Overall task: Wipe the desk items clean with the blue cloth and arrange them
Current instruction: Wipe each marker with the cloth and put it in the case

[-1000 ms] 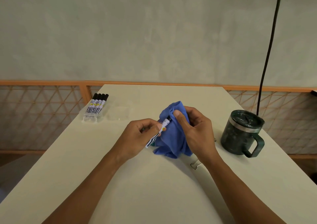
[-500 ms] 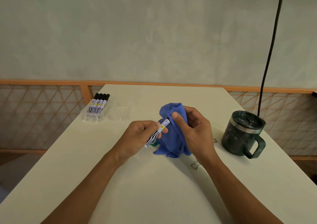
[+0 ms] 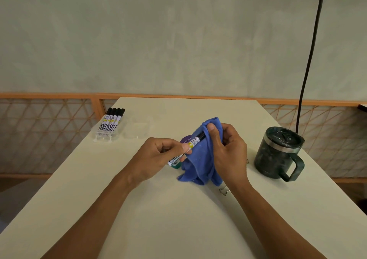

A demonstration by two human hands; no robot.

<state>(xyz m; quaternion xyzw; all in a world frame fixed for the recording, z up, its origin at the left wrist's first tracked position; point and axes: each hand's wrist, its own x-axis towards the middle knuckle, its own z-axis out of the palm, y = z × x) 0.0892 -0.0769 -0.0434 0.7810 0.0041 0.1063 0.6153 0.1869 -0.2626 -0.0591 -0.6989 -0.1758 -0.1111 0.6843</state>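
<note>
My left hand (image 3: 158, 155) grips a white marker (image 3: 187, 148) with a black cap, held slanting above the middle of the white desk (image 3: 178, 219). My right hand (image 3: 226, 151) holds the blue cloth (image 3: 200, 159) bunched around the marker's capped end, thumb pressing on the cloth. The cloth's lower folds hang down to the desk. Behind the cloth a purple round item (image 3: 186, 140) and a small green item (image 3: 176, 165) show partly. Several matching markers (image 3: 111, 122) lie side by side in a clear tray (image 3: 103, 136) at the far left.
A dark green lidded mug (image 3: 278, 151) with a handle stands on the right. A binder clip (image 3: 224, 190) lies under my right wrist. A second clear tray (image 3: 137, 129) sits beside the markers. A black cable (image 3: 309, 56) hangs at right. Orange lattice railing (image 3: 49, 131) surrounds the desk.
The marker has slid further out of the cloth toward the left, showing more of its barrel and black cap. Both hands stay near the same spot.
</note>
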